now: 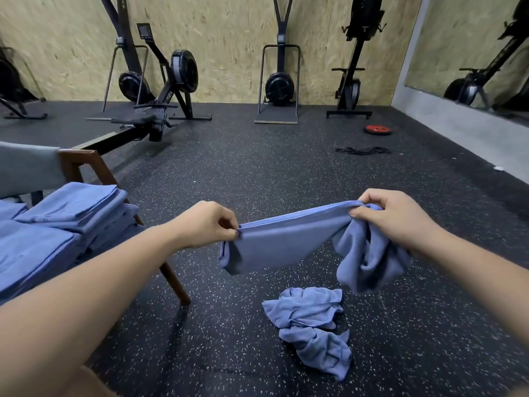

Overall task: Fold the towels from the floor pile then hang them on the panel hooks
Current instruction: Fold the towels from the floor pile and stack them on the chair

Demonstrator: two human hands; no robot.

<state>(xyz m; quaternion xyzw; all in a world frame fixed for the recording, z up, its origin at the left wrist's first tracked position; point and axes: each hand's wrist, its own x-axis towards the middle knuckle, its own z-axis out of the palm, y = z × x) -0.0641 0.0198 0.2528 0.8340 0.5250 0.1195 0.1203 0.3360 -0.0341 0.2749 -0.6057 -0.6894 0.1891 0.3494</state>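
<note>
A blue towel [286,239] hangs stretched in the air between my hands. My left hand [206,223] pinches one top corner; my right hand [398,214] grips the other end, where the cloth bunches and droops below the fist. Beneath them, crumpled blue towels [312,325] lie in a small pile on the dark speckled floor. Several folded blue towels [65,213] are stacked on a wooden chair [86,164] at my left. No panel hooks are in view.
Rowing machines [160,96] and ski machines [279,84] stand along the chipboard wall at the back. A red weight plate [378,129] and a black band [363,150] lie on the floor at far right. A mirror [472,53] covers the right wall.
</note>
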